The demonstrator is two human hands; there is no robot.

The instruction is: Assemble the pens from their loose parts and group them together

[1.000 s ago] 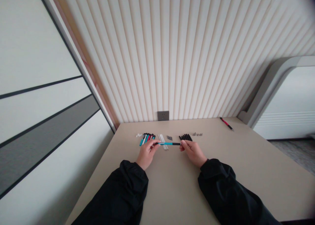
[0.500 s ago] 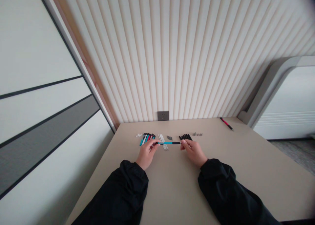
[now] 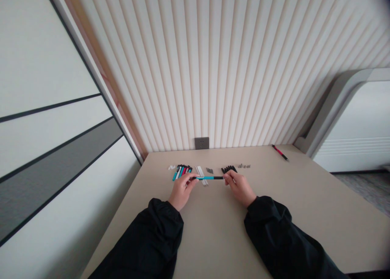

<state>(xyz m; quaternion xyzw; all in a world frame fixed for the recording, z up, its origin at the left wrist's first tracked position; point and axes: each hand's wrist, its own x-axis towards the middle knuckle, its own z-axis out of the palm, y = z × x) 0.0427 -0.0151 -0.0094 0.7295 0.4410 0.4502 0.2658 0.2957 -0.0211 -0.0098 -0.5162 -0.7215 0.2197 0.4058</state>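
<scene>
The blue pen [image 3: 209,177] is lying level between two hands, just below and right of the frame's centre, crossing in front of the white rods [image 3: 199,171]. The left hand [image 3: 179,192] is gripping its left end, fingers closed around it near the coloured barrels [image 3: 182,171]. The right hand [image 3: 240,189] is pinching at the dark right end between thumb and fingers, nearly closed; whether a small part is sitting there too is hard to tell. Black grips [image 3: 229,169] are lying just behind this hand, with silver bits [image 3: 244,166] further right, grey bits [image 3: 210,171] between the rods and grips, and white bits [image 3: 172,167] at the far left of the row. A red pen [image 3: 280,153] is resting toward the table's [image 3: 213,230] far right edge.

The blue pen is probably weighing very little and staying stiff, its smooth middle likely being slippery; the dark right section is looking the surer hold, and the narrow tip is probably needing a light pinch, kept straight along the length.
</scene>
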